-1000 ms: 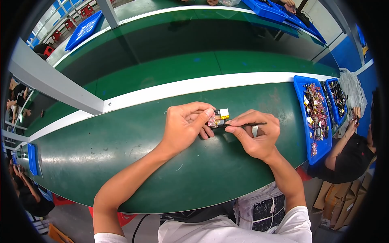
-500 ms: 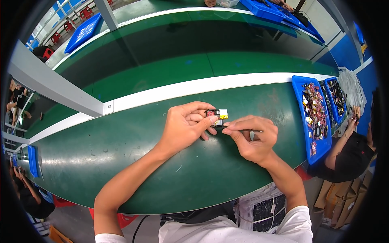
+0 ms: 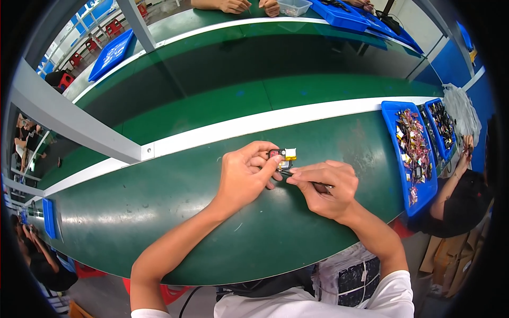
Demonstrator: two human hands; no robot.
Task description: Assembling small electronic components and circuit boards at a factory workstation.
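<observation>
I hold a small, black-framed rectangular electronic unit (image 3: 273,154) in my left hand (image 3: 239,174), thumb against curled fingers, seemingly to brace it. A flat silver-and-yellow block (image 3: 290,153) sits along its side away from that hand, likely left uncovered so its edge stays reachable.

My right hand (image 3: 330,185), narrowed to a pinch, has a thin, dark, rod-like tool (image 3: 325,185), its near end at the unit's lower edge; I cannot tell whether they touch. Such a fingertip grip probably gives fine control.

Beneath both hands lies the smooth green tabletop (image 3: 159,212). To the right of my right hand, a blue plastic tray (image 3: 417,203) carries a heap of small mixed parts, presumably gathered within easy reach. Any markings on the unit or block are too small to read.
</observation>
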